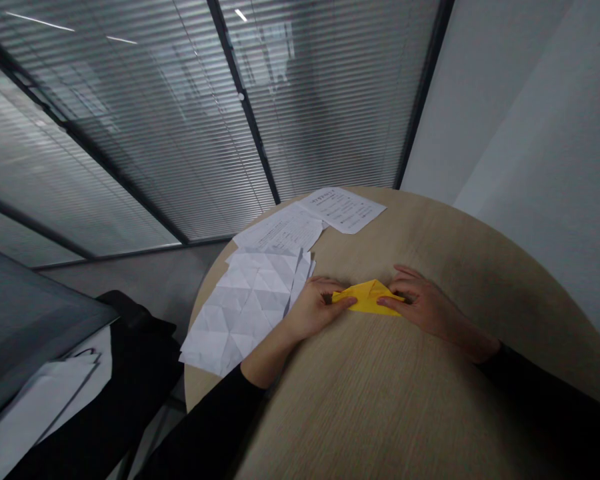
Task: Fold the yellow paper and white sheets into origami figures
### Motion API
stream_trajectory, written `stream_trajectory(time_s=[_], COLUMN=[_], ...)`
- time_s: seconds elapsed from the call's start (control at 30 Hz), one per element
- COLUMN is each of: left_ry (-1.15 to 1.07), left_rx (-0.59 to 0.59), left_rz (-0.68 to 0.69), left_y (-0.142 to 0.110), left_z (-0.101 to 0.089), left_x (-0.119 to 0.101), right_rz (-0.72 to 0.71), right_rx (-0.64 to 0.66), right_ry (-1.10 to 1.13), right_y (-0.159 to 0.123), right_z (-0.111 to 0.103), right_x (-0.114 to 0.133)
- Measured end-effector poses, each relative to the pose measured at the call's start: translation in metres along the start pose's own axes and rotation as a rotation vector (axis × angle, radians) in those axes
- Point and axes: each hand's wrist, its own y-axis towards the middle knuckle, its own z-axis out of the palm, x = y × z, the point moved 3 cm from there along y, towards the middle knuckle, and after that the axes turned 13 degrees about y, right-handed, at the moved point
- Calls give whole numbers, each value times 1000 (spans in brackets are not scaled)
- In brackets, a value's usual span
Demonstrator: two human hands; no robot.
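Between my two hands is a small piece of folded yellow paper (369,298), wide and low with a raised peak in its middle. My left hand (320,303) pinches its left end, thumb on the near face and fingers behind. At the right end my right hand (420,300) grips it the same way, with some fingers stretched out beyond the paper. The paper is just over or on the round wooden table (380,393); I cannot tell whether it touches. My fingers hide both of its ends.
Creased white paper (247,300) lies left of my left hand, partly over other sheets. Printed sheets (343,210) lie near the table's far edge. At lower left, a dark chair (130,373) bears white papers (60,387). Glass with blinds (320,107) stands behind the table.
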Motion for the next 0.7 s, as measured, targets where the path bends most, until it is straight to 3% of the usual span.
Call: stream_trajectory(time_s=[0.27, 0.57, 0.7], left_ry=[-135, -124, -107], left_rx=[21, 35, 28], left_rz=[-177, -60, -73], left_y=[-2, 1, 0], left_z=[-2, -10, -9], left_x=[4, -2, 0], right_rz=[44, 132, 172], right_rx=[18, 43, 84], right_ry=[7, 18, 5], right_y=[0, 0, 0], right_z=[-5, -8, -8], right_x=[-6, -4, -4])
